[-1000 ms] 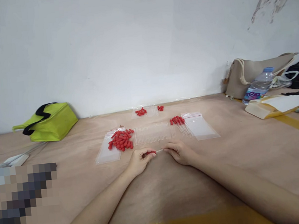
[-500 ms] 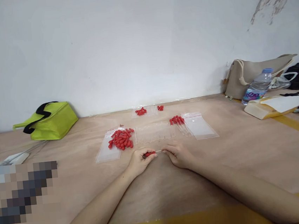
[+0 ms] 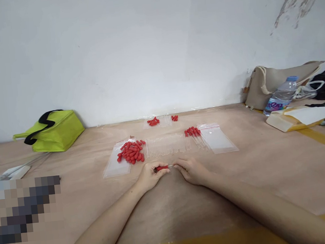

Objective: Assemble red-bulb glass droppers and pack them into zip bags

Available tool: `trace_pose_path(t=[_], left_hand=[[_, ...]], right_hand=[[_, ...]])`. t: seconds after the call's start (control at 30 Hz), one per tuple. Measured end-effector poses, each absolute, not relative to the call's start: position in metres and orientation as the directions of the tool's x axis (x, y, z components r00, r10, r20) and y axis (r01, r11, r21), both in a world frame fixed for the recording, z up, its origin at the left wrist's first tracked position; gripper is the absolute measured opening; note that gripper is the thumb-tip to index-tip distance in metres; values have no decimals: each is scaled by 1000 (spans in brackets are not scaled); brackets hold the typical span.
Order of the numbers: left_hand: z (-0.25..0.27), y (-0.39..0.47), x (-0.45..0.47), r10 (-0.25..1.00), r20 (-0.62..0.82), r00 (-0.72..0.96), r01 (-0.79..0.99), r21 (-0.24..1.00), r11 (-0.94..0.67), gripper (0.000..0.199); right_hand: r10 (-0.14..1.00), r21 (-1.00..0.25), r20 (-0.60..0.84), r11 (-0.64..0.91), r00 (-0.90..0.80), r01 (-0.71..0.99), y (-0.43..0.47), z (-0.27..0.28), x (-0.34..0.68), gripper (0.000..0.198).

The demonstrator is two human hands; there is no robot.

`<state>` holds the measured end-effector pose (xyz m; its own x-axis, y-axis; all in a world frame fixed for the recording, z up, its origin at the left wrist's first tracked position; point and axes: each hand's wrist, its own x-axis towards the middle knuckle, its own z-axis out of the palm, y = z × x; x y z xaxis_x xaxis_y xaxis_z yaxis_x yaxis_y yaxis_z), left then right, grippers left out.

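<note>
Between the fingers of my left hand (image 3: 152, 174) is a red rubber dropper bulb (image 3: 162, 168), lying sideways. A thin clear dropper tube (image 3: 171, 166) runs from the bulb's right end into the pinched fingers of my right hand (image 3: 190, 169). How far the tube sits inside the bulb is hidden. Just beyond my hands lies a row of clear tubes (image 3: 166, 144). To its left is a heap of red bulbs (image 3: 131, 152) on a plastic zip bag (image 3: 116, 168). On its right, several tubes with bulbs on them (image 3: 194, 133) lie side by side.
Another clear zip bag (image 3: 220, 139) lies on the right. Small red bulbs (image 3: 153, 121) rest near the wall. A green bag (image 3: 57, 132) stands at left; a water bottle (image 3: 280, 95), grey bag (image 3: 257, 90) and open envelope (image 3: 280, 120) are at right.
My right hand has come slightly closer to my left, and less of the tube shows between them. Both hands keep their grip. The view has shifted a little.
</note>
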<state>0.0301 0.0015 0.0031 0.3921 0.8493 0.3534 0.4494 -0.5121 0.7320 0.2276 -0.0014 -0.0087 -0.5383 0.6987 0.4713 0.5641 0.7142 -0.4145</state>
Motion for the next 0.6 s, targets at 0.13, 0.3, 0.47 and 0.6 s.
trace_pose_path(t=[0.13,0.3,0.47,0.6], left_hand=[[2,5,25,834,382,398,440,718,-539,17],[3,5,27,842,367,394,495,687,-531,24],[6,2,29,849,382,364,567,632,-527,47],[6,1,30,830,373,414,588,587,-557,43]], right_hand=[[704,-420,449,710,-550,566,-4,-6,225,21],[671,-262,474,726,-570,636,-5,2,226,19],[743,-229,571,553,-350,801,23,17,251,18],[908,-449,418,235,-30,862,62,23,280,18]])
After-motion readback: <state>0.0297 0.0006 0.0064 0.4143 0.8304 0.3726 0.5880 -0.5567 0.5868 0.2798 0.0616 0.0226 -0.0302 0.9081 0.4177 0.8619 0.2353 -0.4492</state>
